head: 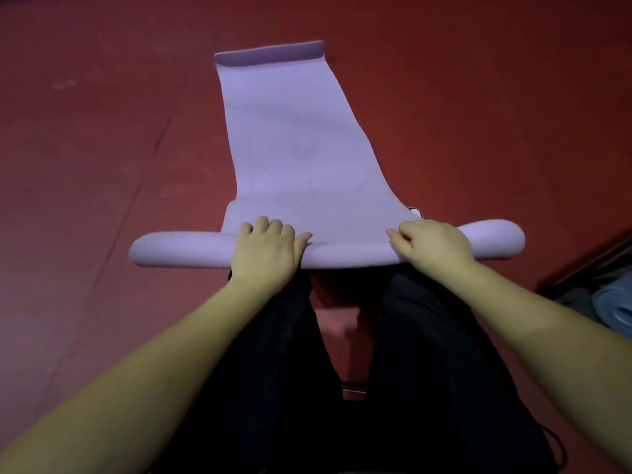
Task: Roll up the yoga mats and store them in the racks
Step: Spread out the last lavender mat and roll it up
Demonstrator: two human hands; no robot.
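Observation:
A lilac yoga mat [290, 131] lies stretched away from me on the red floor, its far end curled up. Its near end is wound into a roll [342, 254] that lies crosswise in front of my knees. My left hand [265, 248] presses on top of the roll left of its middle, fingers curled over it. My right hand [432, 242] rests on the roll to the right, fingers bent onto the flat sheet. No rack is in view.
Red floor [102, 165] with faint seams surrounds the mat. My legs in dark trousers [427, 354] are below the roll. At the right edge sit a dark ledge [588, 258] and a pale blue rolled thing [615, 306].

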